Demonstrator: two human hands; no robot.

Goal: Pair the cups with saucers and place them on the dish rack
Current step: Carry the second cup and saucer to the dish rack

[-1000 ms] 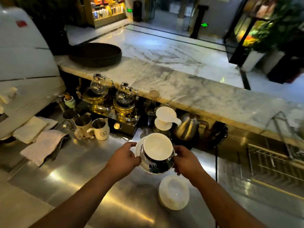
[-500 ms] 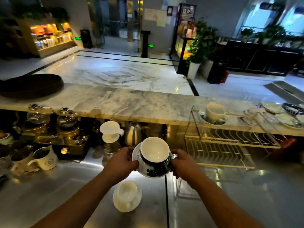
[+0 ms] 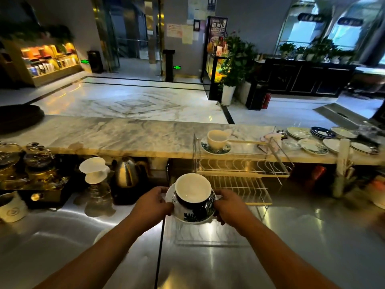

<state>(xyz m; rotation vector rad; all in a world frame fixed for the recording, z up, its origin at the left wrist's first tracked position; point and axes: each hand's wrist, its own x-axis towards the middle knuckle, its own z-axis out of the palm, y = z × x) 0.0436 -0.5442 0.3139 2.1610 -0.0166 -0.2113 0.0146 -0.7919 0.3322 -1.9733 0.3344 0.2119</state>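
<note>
A dark leaf-patterned cup (image 3: 193, 196) with a white inside stands on a matching saucer (image 3: 192, 217). I hold the pair above the steel counter, my left hand (image 3: 151, 206) on the saucer's left rim and my right hand (image 3: 230, 204) on its right rim. Just behind and to the right is the two-tier wire dish rack (image 3: 241, 171). Another cup (image 3: 216, 139) on a saucer (image 3: 215, 149) sits on the rack's top tier at the left.
Several loose saucers (image 3: 312, 146) lie on the marble ledge (image 3: 116, 136) at the right. A white dripper on a glass server (image 3: 94, 172), a steel kettle (image 3: 127, 173), glass siphon pots (image 3: 31, 163) and a mug (image 3: 12, 207) stand at the left.
My view has swung right, bringing the dish rack closer to centre. The held cup and saucer moved right with me; the white saucer on the counter has slipped under my left arm.
</note>
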